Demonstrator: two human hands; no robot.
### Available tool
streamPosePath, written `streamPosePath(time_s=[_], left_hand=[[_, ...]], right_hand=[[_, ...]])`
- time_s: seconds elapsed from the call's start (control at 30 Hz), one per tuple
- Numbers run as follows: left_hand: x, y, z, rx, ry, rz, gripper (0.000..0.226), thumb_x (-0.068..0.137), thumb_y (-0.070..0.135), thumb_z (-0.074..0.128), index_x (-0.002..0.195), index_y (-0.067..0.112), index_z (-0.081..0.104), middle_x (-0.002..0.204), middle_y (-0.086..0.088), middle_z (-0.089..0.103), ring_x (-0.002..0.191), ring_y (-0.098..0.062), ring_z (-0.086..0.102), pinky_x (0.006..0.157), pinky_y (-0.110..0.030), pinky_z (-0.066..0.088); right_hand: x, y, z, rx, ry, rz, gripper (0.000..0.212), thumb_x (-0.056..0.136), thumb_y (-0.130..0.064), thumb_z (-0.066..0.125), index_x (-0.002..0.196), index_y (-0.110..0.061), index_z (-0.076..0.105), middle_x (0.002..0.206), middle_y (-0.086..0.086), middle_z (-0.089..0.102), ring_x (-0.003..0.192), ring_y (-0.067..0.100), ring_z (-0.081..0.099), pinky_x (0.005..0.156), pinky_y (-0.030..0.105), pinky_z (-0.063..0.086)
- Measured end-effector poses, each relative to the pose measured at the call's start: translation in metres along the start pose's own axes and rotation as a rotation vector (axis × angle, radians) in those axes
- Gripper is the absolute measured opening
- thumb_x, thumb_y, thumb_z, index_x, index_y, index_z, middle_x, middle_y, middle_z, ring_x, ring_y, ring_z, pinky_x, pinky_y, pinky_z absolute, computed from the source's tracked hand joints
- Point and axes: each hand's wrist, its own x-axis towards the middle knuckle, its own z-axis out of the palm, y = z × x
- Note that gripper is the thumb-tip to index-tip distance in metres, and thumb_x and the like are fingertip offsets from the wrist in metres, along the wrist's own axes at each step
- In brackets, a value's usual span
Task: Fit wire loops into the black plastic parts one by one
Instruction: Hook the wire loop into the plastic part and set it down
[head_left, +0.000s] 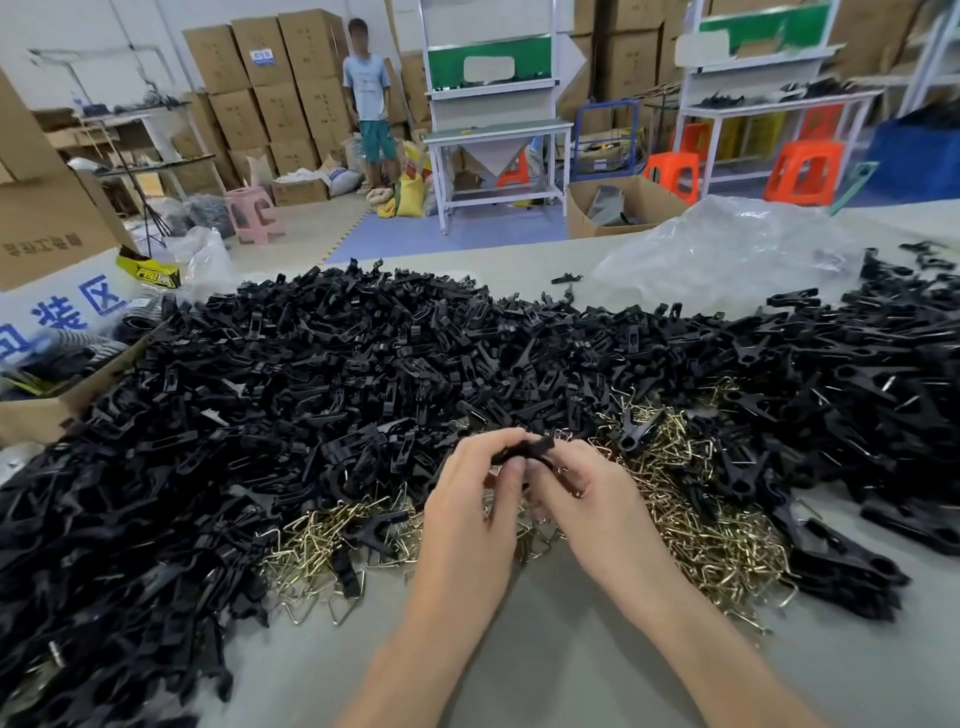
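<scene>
Both bare forearms reach forward and converge on a black plastic part (521, 450), held up between the hands. The left hand (467, 504) pinches the part's left end, fingers curled over its top. The right hand (592, 499) grips its right end, knuckles up. The thumbs lie close together just below the part.

From my end it's just two bare forearms (441, 634) running up to bare hands, left hand (467, 504) and right hand (589, 501).
</scene>
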Motion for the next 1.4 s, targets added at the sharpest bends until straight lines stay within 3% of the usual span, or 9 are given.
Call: streamPosePath(time_s=[0.13, 0.23, 0.3, 0.43, 0.67, 0.9, 1.07, 1.23, 1.4], left_hand=[[0.001, -0.001, -0.001, -0.122, 0.010, -0.149, 0.024, 0.100, 0.023, 0.060, 0.116, 0.041, 0.063, 0.110, 0.028, 0.067, 0.105, 0.002, 0.063, 0.083, -0.007, 0.045], [0.002, 0.003, -0.002, -0.283, 0.013, -0.254, 0.019, 0.101, 0.025, 0.058, 0.112, 0.038, 0.067, 0.104, 0.022, 0.072, 0.096, 0.000, 0.068, 0.076, -0.008, 0.048], [0.003, 0.007, -0.003, -0.374, -0.003, -0.284, 0.018, 0.102, 0.023, 0.057, 0.109, 0.034, 0.069, 0.097, 0.015, 0.075, 0.086, -0.001, 0.069, 0.072, -0.008, 0.048], [0.004, 0.013, -0.005, -0.487, -0.047, -0.309, 0.018, 0.102, 0.020, 0.055, 0.109, 0.027, 0.070, 0.089, 0.006, 0.075, 0.069, -0.002, 0.063, 0.066, -0.011, 0.047], [0.004, 0.012, -0.007, -0.511, -0.025, -0.324, 0.018, 0.101, 0.020, 0.057, 0.106, 0.027, 0.073, 0.071, 0.013, 0.070, 0.059, 0.006, 0.057, 0.056, -0.006, 0.042], [0.004, 0.011, -0.006, -0.499, -0.047, -0.299, 0.029, 0.101, 0.018, 0.059, 0.100, 0.040, 0.076, 0.085, 0.012, 0.074, 0.078, 0.001, 0.066, 0.072, -0.013, 0.049], [0.004, 0.010, -0.006, -0.518, -0.033, -0.305, 0.025, 0.100, 0.018, 0.059, 0.100, 0.036, 0.076, 0.082, 0.008, 0.074, 0.074, -0.004, 0.066, 0.069, -0.013, 0.050], [0.002, 0.007, -0.005, -0.490, -0.070, -0.327, 0.018, 0.100, 0.024, 0.060, 0.104, 0.033, 0.075, 0.083, 0.007, 0.074, 0.074, -0.005, 0.065, 0.070, -0.014, 0.050], [0.002, 0.005, -0.005, -0.484, -0.081, -0.320, 0.020, 0.099, 0.024, 0.061, 0.106, 0.039, 0.072, 0.085, 0.011, 0.073, 0.075, -0.002, 0.063, 0.069, -0.013, 0.049]], right_hand=[[0.002, -0.003, 0.000, 0.191, 0.012, 0.087, 0.019, 0.097, -0.020, 0.067, 0.101, -0.036, 0.077, 0.094, 0.000, 0.075, 0.081, 0.016, 0.074, 0.080, 0.039, 0.062], [0.002, -0.009, -0.003, 0.340, 0.013, 0.117, 0.011, 0.092, -0.032, 0.070, 0.097, -0.035, 0.079, 0.088, -0.002, 0.078, 0.076, 0.011, 0.072, 0.070, 0.022, 0.058], [0.003, -0.012, -0.005, 0.432, 0.023, 0.137, 0.019, 0.086, -0.040, 0.066, 0.094, -0.033, 0.081, 0.082, -0.005, 0.077, 0.070, 0.005, 0.067, 0.065, 0.017, 0.055], [0.003, -0.011, -0.008, 0.598, 0.008, 0.203, 0.026, 0.085, -0.039, 0.065, 0.095, -0.021, 0.081, 0.082, 0.003, 0.076, 0.063, 0.008, 0.062, 0.061, 0.020, 0.056], [0.006, -0.005, -0.010, 0.720, -0.096, 0.284, 0.029, 0.076, -0.020, 0.075, 0.105, -0.017, 0.081, 0.093, 0.006, 0.077, 0.076, 0.013, 0.069, 0.077, 0.022, 0.058], [0.005, -0.007, -0.011, 0.666, -0.146, 0.238, 0.032, 0.080, -0.027, 0.075, 0.111, -0.025, 0.079, 0.092, 0.006, 0.075, 0.076, 0.010, 0.067, 0.077, 0.022, 0.057], [0.005, -0.008, -0.010, 0.664, -0.151, 0.222, 0.032, 0.082, -0.027, 0.073, 0.113, -0.023, 0.078, 0.087, 0.009, 0.071, 0.073, 0.011, 0.064, 0.073, 0.022, 0.056], [0.004, -0.009, -0.009, 0.629, -0.123, 0.215, 0.032, 0.079, -0.029, 0.071, 0.110, -0.024, 0.079, 0.074, 0.006, 0.066, 0.064, 0.011, 0.061, 0.059, 0.018, 0.053], [0.004, -0.009, -0.010, 0.642, -0.096, 0.215, 0.033, 0.079, -0.025, 0.072, 0.111, -0.020, 0.079, 0.081, 0.006, 0.069, 0.066, 0.011, 0.061, 0.064, 0.022, 0.055]])
